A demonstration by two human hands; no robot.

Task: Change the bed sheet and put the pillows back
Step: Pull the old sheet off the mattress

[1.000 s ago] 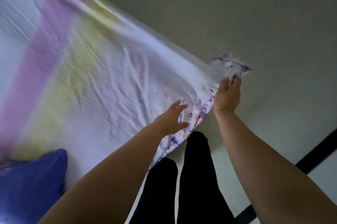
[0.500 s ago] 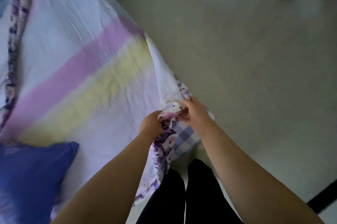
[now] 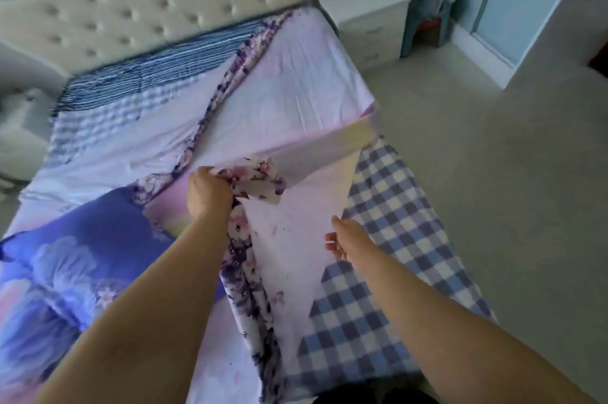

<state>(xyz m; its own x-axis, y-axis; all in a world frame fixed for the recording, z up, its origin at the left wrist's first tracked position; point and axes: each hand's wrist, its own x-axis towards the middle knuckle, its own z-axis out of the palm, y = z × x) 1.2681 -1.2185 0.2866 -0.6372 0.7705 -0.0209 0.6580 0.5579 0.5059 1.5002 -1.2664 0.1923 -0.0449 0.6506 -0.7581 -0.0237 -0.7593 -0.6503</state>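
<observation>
A blue floral pillow (image 3: pixel 75 258) is lying at 9 o'clock on the bed. The left hand (image 3: pixel 208 196) is clamping the bunched floral border of the bed sheet (image 3: pixel 289 239) at centre, folding it back. The right hand (image 3: pixel 345 239), fingers relaxed and apart, is touching the sheet's edge at 3 o'clock, over the exposed checked mattress cover (image 3: pixel 394 206). A white nightstand (image 3: pixel 368 18) is standing at 1 o'clock.

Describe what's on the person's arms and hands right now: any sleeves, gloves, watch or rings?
Both forearms are bare as far as the bottom edge of the view; no sleeve or cuff shows. The left hand and right hand wear no gloves, and no watch, bracelet or ring can be seen on the parts that show. The frame is soft, so a thin ring could be missed.
</observation>
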